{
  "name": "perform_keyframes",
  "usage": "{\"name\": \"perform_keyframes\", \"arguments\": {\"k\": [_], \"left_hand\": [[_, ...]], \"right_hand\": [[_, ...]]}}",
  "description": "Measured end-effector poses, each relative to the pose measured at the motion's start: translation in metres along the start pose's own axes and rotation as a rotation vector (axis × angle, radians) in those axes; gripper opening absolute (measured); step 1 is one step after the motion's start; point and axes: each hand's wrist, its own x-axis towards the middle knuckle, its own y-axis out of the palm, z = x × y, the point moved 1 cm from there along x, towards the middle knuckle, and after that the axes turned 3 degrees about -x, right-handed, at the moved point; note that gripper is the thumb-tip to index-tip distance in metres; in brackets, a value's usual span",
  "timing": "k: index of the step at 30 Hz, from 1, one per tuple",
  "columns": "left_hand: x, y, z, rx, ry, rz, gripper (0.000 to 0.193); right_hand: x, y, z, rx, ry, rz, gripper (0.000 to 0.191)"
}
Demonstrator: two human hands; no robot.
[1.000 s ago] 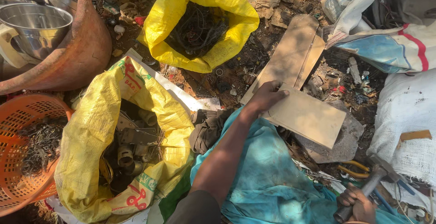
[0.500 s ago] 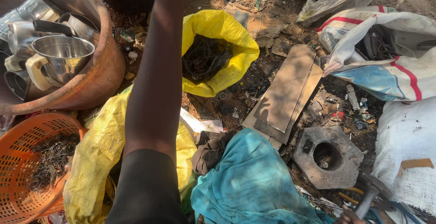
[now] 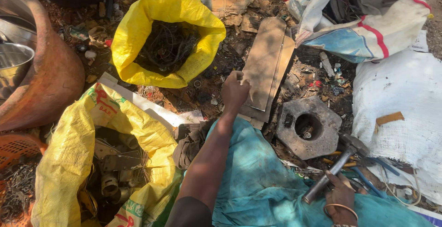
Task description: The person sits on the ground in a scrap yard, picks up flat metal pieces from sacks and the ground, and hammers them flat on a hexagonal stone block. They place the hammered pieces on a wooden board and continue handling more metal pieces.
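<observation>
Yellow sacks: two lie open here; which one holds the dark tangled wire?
The upper yellow sack, at the top of the view beyond the left hand. The lower yellow sack, beside the orange basket, holds chunky metal parts instead.

Harsh sunlight from above, dappled hard shadows, glare on pale surfaces; sharp focus, slight edge distortion.
</observation>
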Motion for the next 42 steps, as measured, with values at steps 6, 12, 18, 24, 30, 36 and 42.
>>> {"name": "perform_keyframes", "arguments": {"k": [6,12,18,24,30,36,42], "left_hand": [[-0.012,0.019,-0.030,0.533,0.007,0.127,0.117],[-0.024,0.030,-0.032,0.654,0.022,0.278,0.124],[-0.001,0.020,-0.001,0.460,0.087,0.296,0.099],[-0.003,-0.028,-0.026,0.269,0.308,-0.017,0.023],[-0.075,-0.094,-0.098,-0.109,0.239,0.014,0.028],[-0.105,-0.022,-0.123,-0.491,0.265,0.898,0.029],[-0.068,0.042,-0.097,-0.389,0.431,1.027,0.035]], "right_hand": [[-0.006,0.013,-0.003,-0.230,-0.223,-0.111,0.070],[-0.018,0.018,0.009,-0.066,-0.060,-0.060,0.073],[-0.017,0.015,0.006,-0.038,-0.049,-0.063,0.071],[-0.018,0.005,0.006,-0.014,-0.340,-0.156,0.057],[-0.056,-0.003,0.068,0.227,-0.450,-0.105,0.046],[-0.078,-0.005,0.161,0.659,-0.347,0.292,0.075],[-0.069,-0.030,0.183,0.412,-0.455,0.121,0.062]]}}
